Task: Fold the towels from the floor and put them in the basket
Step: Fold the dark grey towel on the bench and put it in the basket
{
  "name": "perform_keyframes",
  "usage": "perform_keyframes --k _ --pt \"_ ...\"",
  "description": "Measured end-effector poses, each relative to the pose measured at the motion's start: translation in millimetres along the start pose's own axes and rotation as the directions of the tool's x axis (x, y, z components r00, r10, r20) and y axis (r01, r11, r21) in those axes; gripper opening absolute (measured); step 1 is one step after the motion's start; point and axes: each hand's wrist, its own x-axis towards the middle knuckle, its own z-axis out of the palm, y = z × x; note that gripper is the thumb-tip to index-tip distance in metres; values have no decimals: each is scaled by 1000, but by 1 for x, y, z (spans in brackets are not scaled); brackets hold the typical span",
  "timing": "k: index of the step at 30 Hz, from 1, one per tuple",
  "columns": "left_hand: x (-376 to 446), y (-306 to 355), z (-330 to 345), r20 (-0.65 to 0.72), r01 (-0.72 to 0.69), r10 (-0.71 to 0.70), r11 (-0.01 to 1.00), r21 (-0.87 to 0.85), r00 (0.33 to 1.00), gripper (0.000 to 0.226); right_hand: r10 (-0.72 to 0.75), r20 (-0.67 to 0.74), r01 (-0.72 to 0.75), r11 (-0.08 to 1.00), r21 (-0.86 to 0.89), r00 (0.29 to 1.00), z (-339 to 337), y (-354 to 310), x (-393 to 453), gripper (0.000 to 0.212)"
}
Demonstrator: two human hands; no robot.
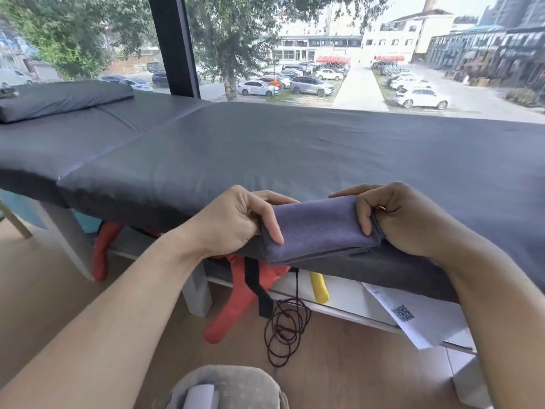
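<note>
Folded towel held at the bed's near edge

On the grey bed (265,149), the purple towel (318,228) (folded thick) lies at the near edge; left hand (233,219) pinches its left end, right hand (395,219) grips its right end.

Basket (227,388) cut off by bottom edge, only upper rim and pale roll inside visible. Left hand (236,219) fingertips hidden behind folded towel (317,228); right hand (395,216) palm side hidden likewise. Towel's lower layers merged with grey bed cover (265,149), edge hard to tell. Orange fabric (236,302) partly hidden under bed. QR code on paper sheet (413,317) too small to read. Bed cut off left and right.
</note>
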Motion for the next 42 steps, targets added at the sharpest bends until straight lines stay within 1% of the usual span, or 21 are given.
perform_keyframes --k 3,5,6,7,8,10,12,13,14,15,17,19,20,23,25,28,31,33,36,40,42 --pt "-5 4 -6 37 92 -91 995 -44 995 61 -31 6 32 995 -93 999 0 2 -3 54" --pt "-6 8 -10 55 164 -158 978 -129 986 44 -85 15 86 979 -187 996 0 2 -3 52" --pt "-7 10 -11 37 175 -171 972 -159 985 34 -100 14 100 967 -233 995 1 3 -3 49" --pt "-8 11 -10 3 181 -182 974 -133 983 21 -95 14 95 959 -268 995 0 2 -3 44" --pt "-9 11 -7 -31 200 -202 978 -52 979 21 -74 17 76 959 -274 997 -1 0 -4 37" --pt "-10 11 1 -99 267 -252 948 173 962 47 -30 17 34 967 -251 999 -3 -6 -7 27" --pt "-10 14 11 -150 276 -238 902 333 960 52 -14 6 15 976 -215 1000 0 -12 -9 21" --pt "-10 15 15 -159 275 -230 875 399 960 51 -14 -28 8 979 -201 1000 3 -12 -10 18" --pt "-10 16 18 -165 280 -229 850 446 959 49 -5 -68 -9 978 -207 998 6 -13 -11 21" --pt "-10 16 19 -165 290 -240 827 482 957 45 19 -93 -39 976 -214 995 7 -14 -12 36" --pt "-12 17 19 -135 310 -281 808 501 950 37 126 -63 -136 972 -192 990 8 -13 -13 59" --pt "-18 19 18 -78 308 -309 825 474 948 33 173 15 -168 969 -180 985 7 -15 -13 76" --pt "-22 21 16 -62 304 -311 837 455 948 32 146 24 -139 973 -187 989 8 -16 -13 76" --pt "-34 23 7 -74 307 -304 863 402 950 30 -3 -65 -6 991 -136 998 17 -23 -10 52" --pt "-40 23 0 -87 312 -301 883 351 950 31 -88 -125 84 996 -34 988 24 -29 -8 43" --pt "-54 21 -4 -37 320 -318 929 187 947 33 -146 -177 184 957 223 973 30 -36 -5 45" --pt "-76 14 -5 55 344 -345 939 27 937 33 -164 -143 209 891 404 976 42 -46 -2 47" --pt "-90 8 -10 62 355 -356 934 40 932 31 -164 -110 195 885 422 980 54 -56 2 48" --pt "-105 1 -11 -1 340 -342 934 110 940 38 -166 -31 166 922 350 986 76 -72 5 48" --pt "-123 -14 -6 -181 305 -288 949 76 940 31 -160 43 138 936 323 986 113 -89 8 58" --pt "-135 -25 -10 -236 325 -309 945 31 921 32 -108 94 69 933 353 990 132 -94 9 61"
